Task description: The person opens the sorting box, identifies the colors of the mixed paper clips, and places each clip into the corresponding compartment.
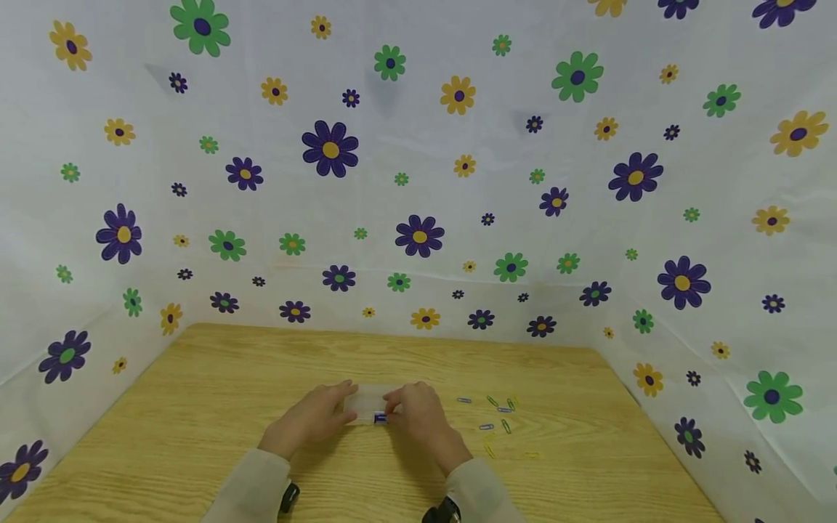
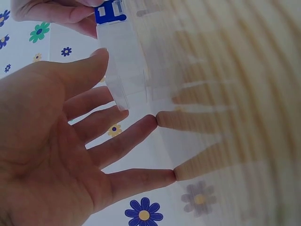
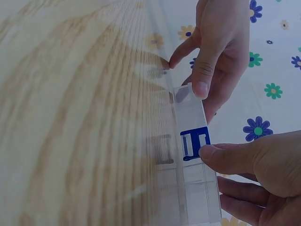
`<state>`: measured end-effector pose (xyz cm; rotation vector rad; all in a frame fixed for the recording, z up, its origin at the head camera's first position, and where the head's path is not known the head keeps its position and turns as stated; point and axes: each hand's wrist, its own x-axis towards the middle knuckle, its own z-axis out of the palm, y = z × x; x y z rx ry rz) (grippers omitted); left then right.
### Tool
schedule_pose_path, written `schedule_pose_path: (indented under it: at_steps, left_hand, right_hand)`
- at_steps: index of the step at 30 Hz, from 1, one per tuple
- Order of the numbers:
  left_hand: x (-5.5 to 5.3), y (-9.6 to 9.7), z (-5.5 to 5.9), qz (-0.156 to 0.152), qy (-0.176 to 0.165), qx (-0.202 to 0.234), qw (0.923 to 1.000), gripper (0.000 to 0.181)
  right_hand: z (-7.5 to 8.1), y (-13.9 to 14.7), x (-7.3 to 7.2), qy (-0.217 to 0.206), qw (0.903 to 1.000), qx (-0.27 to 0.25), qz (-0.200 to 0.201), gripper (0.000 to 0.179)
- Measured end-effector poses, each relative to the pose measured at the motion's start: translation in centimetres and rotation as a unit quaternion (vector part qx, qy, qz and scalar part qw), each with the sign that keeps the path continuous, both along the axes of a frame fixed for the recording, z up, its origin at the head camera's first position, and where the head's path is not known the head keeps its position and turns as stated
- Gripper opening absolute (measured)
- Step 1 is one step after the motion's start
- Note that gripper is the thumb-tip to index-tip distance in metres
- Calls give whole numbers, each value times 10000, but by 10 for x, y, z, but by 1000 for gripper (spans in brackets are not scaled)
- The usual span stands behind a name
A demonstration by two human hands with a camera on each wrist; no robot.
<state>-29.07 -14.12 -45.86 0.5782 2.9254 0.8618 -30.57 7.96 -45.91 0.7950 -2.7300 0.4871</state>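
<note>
A clear plastic box [image 1: 366, 398] with a blue latch [image 1: 381, 418] on its near side lies on the wooden table. At its left end, my left hand [image 1: 320, 412] holds the box, thumb on the near side and some fingers behind the end; the other fingers spread to the tabletop in the left wrist view. My right hand [image 1: 418, 412] grips the right part. In the right wrist view its thumb presses the edge of the blue latch [image 3: 194, 143], while the other fingers reach around the far side of the box. The box's contents do not show.
Several blue, green and yellow paper clips [image 1: 503, 410] lie scattered on the wooden table [image 1: 588, 436] to the right of my right hand. White cloth [image 1: 418, 189] with printed flowers stands behind the table and along both sides.
</note>
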Motion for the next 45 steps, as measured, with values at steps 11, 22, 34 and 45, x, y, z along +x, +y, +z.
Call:
schedule_pose_path:
  at_steps: [11,22,34,45]
  left_hand:
    - [1,2,1,23,-1,10,10000,51]
    - [3,3,2,66,-22,69,10000,50]
    - [1,2,0,55,-3,53,10000,51]
    - [1,2,0,95,-74,53,9999,51]
  right_hand:
    - [4,-3,0,-134,9998,1,-137,7]
    - [7,-5,2,-468,9984,-183,-263,6]
    - [9,-4,0,-603,9977,-137,-270,7]
    - [11,-4,-1,-767,9968,-203,-138,10]
